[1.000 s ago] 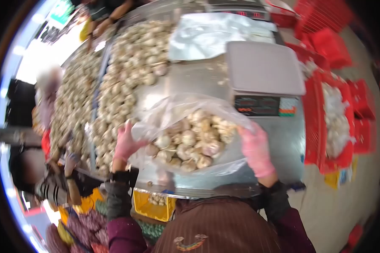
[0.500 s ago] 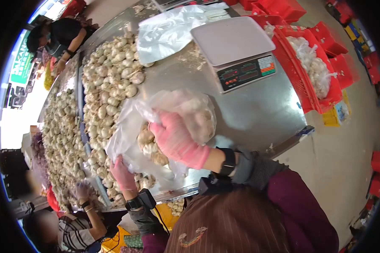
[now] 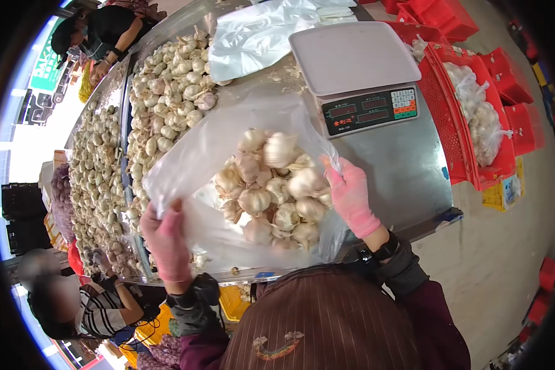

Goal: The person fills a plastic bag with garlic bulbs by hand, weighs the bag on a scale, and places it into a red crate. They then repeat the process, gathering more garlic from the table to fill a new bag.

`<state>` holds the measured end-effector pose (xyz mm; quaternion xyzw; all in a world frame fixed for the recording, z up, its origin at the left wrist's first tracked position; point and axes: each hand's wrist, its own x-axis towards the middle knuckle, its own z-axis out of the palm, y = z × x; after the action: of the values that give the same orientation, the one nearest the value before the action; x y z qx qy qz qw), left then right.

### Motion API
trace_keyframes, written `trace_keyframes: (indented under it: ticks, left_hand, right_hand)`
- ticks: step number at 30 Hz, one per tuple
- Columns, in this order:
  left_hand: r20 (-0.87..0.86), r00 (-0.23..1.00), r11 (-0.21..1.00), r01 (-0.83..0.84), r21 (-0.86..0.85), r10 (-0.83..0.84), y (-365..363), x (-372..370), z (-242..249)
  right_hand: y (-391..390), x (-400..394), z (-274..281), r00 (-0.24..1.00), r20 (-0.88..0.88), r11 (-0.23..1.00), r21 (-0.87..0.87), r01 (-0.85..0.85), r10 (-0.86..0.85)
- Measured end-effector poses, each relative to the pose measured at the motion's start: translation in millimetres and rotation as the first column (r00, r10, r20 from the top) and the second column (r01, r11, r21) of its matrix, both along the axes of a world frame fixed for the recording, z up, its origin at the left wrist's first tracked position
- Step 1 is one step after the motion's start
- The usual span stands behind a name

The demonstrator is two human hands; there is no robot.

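Note:
A clear plastic bag (image 3: pixel 188 163) lies spread wide on the metal table, its mouth held apart by both my hands. Several garlic bulbs (image 3: pixel 277 191) are heaped inside it, some blurred by motion. My left hand (image 3: pixel 166 240), in a pink glove, pinches the bag's left edge. On the other side, my right hand (image 3: pixel 351 200), gloved the same way, grips the right edge with fingers closed on the plastic. A digital scale (image 3: pixel 357 58) stands beyond the bag, its pan bare.
Loose garlic (image 3: pixel 166 102) covers the table's left side, split by a metal divider (image 3: pixel 126 135). Flat plastic bags (image 3: pixel 259 40) lie at the back. Red crates (image 3: pixel 438 117) on the right hold bagged garlic (image 3: pixel 478 120). Two people (image 3: pixel 108 308) work along the left.
My right hand has moved right from over the bag to its right edge. The bag is spread wider, exposing the bulbs. My left hand has shifted slightly left.

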<state>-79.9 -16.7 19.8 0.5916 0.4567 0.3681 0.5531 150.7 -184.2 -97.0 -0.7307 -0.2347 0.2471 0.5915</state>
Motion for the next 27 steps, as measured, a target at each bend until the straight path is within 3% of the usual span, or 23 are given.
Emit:
trace_keyframes:
  ticks: [3, 4, 6, 7, 8, 9, 10, 11, 13, 15, 17, 19, 21, 23, 25, 27]
  left_hand:
    - [-0.284, 0.941, 0.966, -0.226, -0.122, 0.185, 22.4, -36.1, -20.4]
    - [-0.281, 0.940, 0.963, -0.237, -0.127, 0.194, 19.1, -39.1, -25.5]
    - [-0.572, 0.810, 0.956, 0.049, 0.289, 0.132, 14.4, -41.2, -26.2]
    - [-0.745, 0.536, 0.732, 0.306, 0.609, 0.396, -7.5, -8.6, -11.3]
    - [-0.727, 0.587, 0.675, 0.376, 0.634, 0.356, -28.5, 25.5, -2.6]
    - [-0.687, 0.718, 0.582, 0.515, 0.630, 0.108, -40.1, 43.7, -15.2]
    - [-0.646, 0.750, 0.597, 0.584, 0.550, -0.139, -68.3, 71.9, -21.4]
    - [-0.620, 0.662, 0.533, 0.733, 0.422, -0.421, -79.6, 91.8, -44.2]
    - [-0.774, 0.500, 0.398, 0.848, 0.349, -0.388, -104.6, 119.8, -86.1]
    - [-0.804, 0.468, 0.361, 0.868, 0.341, -0.366, -98.8, 107.4, -102.1]
    - [-0.828, 0.449, 0.304, 0.884, 0.356, -0.336, -87.6, 86.5, -102.7]
    - [-0.858, 0.312, 0.393, 0.908, 0.143, -0.409, -71.4, 55.9, -108.9]
    - [-0.876, 0.175, 0.586, 0.798, -0.141, -0.449, -49.6, 32.3, -108.8]
    - [-0.901, 0.231, 0.468, 0.883, 0.035, -0.368, -10.6, 2.1, -122.7]
    - [-0.974, 0.175, 0.515, 0.854, 0.076, -0.146, 46.2, -31.3, -163.1]
    - [-0.958, 0.223, 0.864, 0.501, -0.044, -0.178, 62.0, 2.9, -144.7]
  right_hand:
    - [-19.7, 16.1, -9.1, 0.999, -0.039, 0.995, -0.093, -0.034, 0.030]
    - [-24.4, 22.1, -17.2, 0.997, -0.080, 0.999, -0.033, -0.010, 0.007]
    - [-27.3, 25.2, -23.6, 0.992, -0.128, 1.000, 0.021, 0.011, -0.008]
    - [-27.2, 24.1, -23.7, 0.987, -0.159, 0.999, 0.051, -0.008, 0.016]
    - [-26.9, 22.4, -23.5, 0.981, -0.188, 0.996, 0.080, -0.032, 0.046]
    - [-24.0, 19.9, -22.8, 0.980, -0.187, 0.996, 0.075, -0.052, 0.066]
    - [-19.1, 15.6, -21.7, 0.980, -0.187, 0.997, 0.047, -0.057, 0.064]
    - [-15.0, 11.5, -20.7, 0.980, -0.188, 0.998, 0.020, -0.056, 0.059]
    - [-11.7, 8.9, -24.9, 0.976, -0.213, 0.998, 0.060, -0.035, 0.047]
    - [-14.5, 13.0, -24.5, 0.951, -0.309, 0.994, 0.097, 0.056, -0.023]
    - [-19.3, 22.2, -21.4, 0.957, -0.287, 0.995, 0.071, 0.064, -0.041]
    - [-23.5, 27.5, -22.3, 0.960, -0.274, 0.997, 0.041, 0.069, -0.055]
    - [-19.6, 31.5, -26.2, 0.969, -0.213, 0.989, 0.056, 0.138, -0.123]
    - [-24.6, 29.6, -25.1, 0.958, -0.272, 0.991, 0.076, 0.114, -0.089]
    - [-26.2, 25.3, -23.2, 0.943, -0.330, 0.992, 0.095, 0.085, -0.050]
    - [-24.2, 21.0, -20.5, 0.931, -0.365, 0.990, 0.131, 0.055, -0.003]
